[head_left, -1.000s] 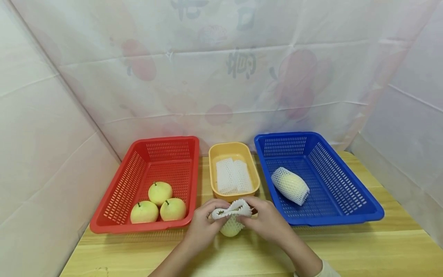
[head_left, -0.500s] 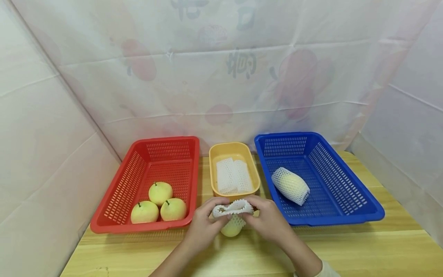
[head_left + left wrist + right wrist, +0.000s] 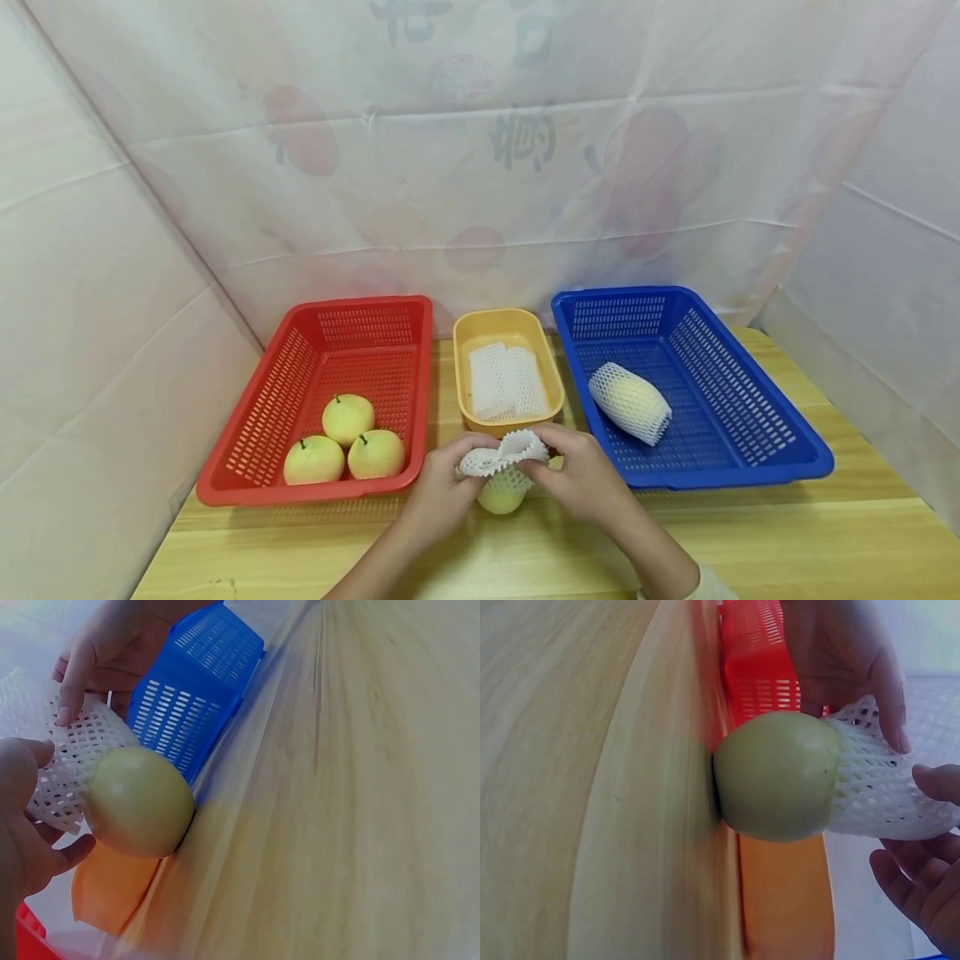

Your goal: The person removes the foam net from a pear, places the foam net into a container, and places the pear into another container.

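Observation:
A pale yellow-green pear (image 3: 501,500) stands on the table in front of the yellow tub. Over its upper part sits a white foam net sleeve (image 3: 504,458), while the pear's lower part stays bare, as the right wrist view shows on the pear (image 3: 772,776). My left hand (image 3: 441,493) pinches the sleeve's left side between thumb and fingers. On the opposite side my right hand (image 3: 573,473) pinches the sleeve too. The sleeve's upper rim stands above the fruit, bent and folded between both hands. Some fingertips behind the net are hidden in the head view.
At left, a red basket (image 3: 427,375) holds three bare pears (image 3: 348,419). The yellow tub (image 3: 463,320) behind my hands contains flat foam net sleeves (image 3: 506,382). A blue basket (image 3: 750,479) at right holds a net-wrapped pear (image 3: 630,402). A printed cloth (image 3: 480,183) hangs behind.
The sleeve's upper rim, spread wider half a second ago, is now folded inward and narrower. Both hands keep nearly the same place, and the pear has hardly moved.

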`<state>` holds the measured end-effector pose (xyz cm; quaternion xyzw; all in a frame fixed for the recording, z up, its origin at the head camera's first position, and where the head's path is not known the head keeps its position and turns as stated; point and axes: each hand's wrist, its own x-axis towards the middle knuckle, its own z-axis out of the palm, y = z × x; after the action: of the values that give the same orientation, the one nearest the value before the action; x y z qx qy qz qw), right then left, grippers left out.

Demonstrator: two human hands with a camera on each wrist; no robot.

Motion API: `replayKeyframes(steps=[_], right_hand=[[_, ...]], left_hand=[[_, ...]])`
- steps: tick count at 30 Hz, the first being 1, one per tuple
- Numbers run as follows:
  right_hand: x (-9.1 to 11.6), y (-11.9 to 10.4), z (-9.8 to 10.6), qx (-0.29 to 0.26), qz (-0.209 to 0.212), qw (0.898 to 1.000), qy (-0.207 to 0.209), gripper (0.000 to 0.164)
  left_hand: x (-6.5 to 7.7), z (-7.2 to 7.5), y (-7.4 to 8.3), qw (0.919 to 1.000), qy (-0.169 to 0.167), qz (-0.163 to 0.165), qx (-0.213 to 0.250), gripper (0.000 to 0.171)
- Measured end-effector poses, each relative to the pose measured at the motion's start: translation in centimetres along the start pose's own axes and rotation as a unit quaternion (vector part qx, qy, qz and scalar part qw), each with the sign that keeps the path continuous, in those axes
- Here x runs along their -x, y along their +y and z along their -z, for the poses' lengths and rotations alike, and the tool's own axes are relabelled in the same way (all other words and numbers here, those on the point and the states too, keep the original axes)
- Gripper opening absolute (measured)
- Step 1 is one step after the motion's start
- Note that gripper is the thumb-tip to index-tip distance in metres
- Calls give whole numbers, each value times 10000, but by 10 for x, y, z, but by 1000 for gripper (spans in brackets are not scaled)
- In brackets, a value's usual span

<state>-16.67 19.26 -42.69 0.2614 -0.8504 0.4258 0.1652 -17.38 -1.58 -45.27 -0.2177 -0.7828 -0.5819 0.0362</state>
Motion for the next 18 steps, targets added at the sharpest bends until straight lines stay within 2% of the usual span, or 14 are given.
replayKeyframes(steps=[8,18], right_hand=[[0,-1,0,-125,-102,9999,-54,29],[0,0,1,-232,5,9997,-30,24]], left_hand=[[0,1,4,9991,35,-111,418,25],[0,3,1,9959,-46,-744,505,22]])
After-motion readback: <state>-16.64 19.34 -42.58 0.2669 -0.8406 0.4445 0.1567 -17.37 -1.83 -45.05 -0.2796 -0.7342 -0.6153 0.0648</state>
